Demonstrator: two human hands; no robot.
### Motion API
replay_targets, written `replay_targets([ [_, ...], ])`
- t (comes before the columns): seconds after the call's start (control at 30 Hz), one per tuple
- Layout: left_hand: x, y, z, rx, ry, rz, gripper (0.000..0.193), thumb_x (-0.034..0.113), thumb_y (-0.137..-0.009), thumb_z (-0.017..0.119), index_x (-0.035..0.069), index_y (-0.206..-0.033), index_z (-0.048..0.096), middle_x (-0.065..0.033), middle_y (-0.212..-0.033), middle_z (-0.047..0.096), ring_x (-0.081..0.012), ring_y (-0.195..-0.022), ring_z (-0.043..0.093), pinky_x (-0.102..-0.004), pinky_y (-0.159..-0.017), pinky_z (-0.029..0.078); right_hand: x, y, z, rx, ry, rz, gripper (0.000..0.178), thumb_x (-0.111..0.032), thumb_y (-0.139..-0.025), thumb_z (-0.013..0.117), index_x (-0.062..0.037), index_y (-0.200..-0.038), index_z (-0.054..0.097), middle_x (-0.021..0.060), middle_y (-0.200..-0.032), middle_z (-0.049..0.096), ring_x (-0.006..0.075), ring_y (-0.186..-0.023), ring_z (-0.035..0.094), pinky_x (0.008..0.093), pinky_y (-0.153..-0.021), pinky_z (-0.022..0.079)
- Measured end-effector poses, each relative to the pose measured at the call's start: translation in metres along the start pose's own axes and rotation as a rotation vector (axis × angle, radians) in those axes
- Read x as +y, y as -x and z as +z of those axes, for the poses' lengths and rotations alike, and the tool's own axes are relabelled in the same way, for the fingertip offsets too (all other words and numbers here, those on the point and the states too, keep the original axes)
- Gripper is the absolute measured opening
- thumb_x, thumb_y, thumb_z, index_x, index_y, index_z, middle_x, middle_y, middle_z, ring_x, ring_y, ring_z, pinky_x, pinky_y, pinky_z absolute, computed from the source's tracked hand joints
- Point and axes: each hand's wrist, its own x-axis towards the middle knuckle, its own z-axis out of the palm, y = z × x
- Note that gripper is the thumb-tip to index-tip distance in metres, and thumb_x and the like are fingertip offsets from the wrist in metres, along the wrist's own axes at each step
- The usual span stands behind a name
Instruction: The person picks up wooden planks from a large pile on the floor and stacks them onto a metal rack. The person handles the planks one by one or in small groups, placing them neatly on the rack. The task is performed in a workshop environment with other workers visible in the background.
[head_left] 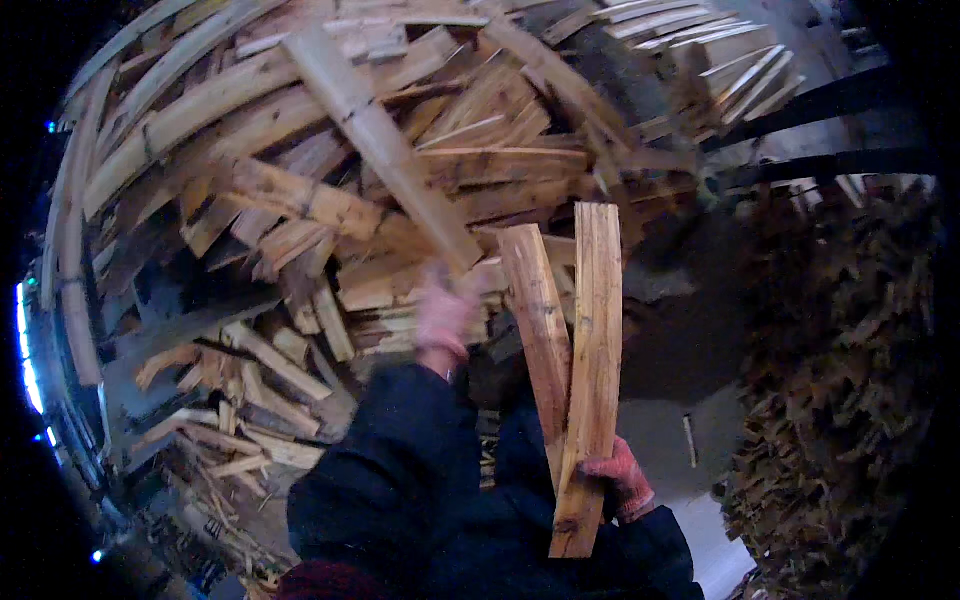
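Note:
My right hand [622, 478], in a pink-red knitted glove, is closed around the lower part of two wooden boards. The longer board [598, 330] stands nearly upright in the picture; the other board [540, 320] leans left behind it, their upper ends apart. My left hand [447, 315], in a similar glove, is blurred by motion at the near end of a long pale plank [385, 145]. That plank slants across the wood pile toward the upper left. The blur hides whether the left fingers grip it.
A large heap of split boards [480, 170] spreads in front of me. Shorter offcuts [270, 400] lie at the left. Stacked thin slats [680, 25] are at the far right. A tall, rough brown stack [840, 380] stands on the right beside a grey floor strip [700, 420].

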Motion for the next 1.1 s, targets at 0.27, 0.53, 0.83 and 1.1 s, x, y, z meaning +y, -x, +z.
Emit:
replay_targets([
  [0.27,0.063,-0.213,-0.080,0.188,-0.186,-0.220,0.072,0.056,-0.065,0.073,0.002,-0.111,0.060,-0.0212,-0.114,0.060,-0.0352,-0.105,0.059,-0.0428,-0.087,0.047,-0.074,-0.016,0.018,-0.023,0.109,-0.144,0.071,-0.010,-0.069,0.078,-0.0014,-0.131,0.045,0.0067,-0.118,0.059,0.0187,-0.106,0.057,0.0346,-0.095,0.044],
  [0.53,0.096,-0.158,-0.079,-0.126,0.645,0.059,0.056,0.023,-0.076,0.072,-0.003,-0.121,0.050,-0.0131,-0.113,0.059,-0.0268,-0.100,0.059,-0.0355,-0.087,0.047,-0.168,-0.055,0.110,-0.109,0.084,-0.240,0.081,-0.023,-0.061,0.083,0.0004,-0.128,0.046,0.0068,-0.113,0.060,0.0192,-0.105,0.057,0.0335,-0.090,0.046],
  [0.83,0.077,-0.084,-0.108,-0.573,1.494,-0.489,0.059,0.037,-0.094,0.051,0.003,-0.138,0.033,-0.0110,-0.137,0.043,-0.0258,-0.122,0.043,-0.0372,-0.106,0.032,-0.154,-0.112,0.188,-0.120,0.199,-0.210,0.078,-0.008,-0.068,0.079,-0.0077,-0.135,0.040,0.0033,-0.116,0.057,0.0164,-0.104,0.055,0.0332,-0.093,0.044],
  [1.1,0.046,-0.080,-0.102,-0.837,1.784,-0.120,0.068,0.058,-0.092,0.036,0.016,-0.145,0.025,-0.0077,-0.146,0.031,-0.0259,-0.132,0.030,-0.0421,-0.111,0.021,-0.180,-0.099,0.146,-0.350,0.146,0.004,0.077,-0.012,-0.065,0.082,-0.0033,-0.132,0.044,0.0055,-0.115,0.060,0.0166,-0.103,0.057,0.0324,-0.092,0.046],
])
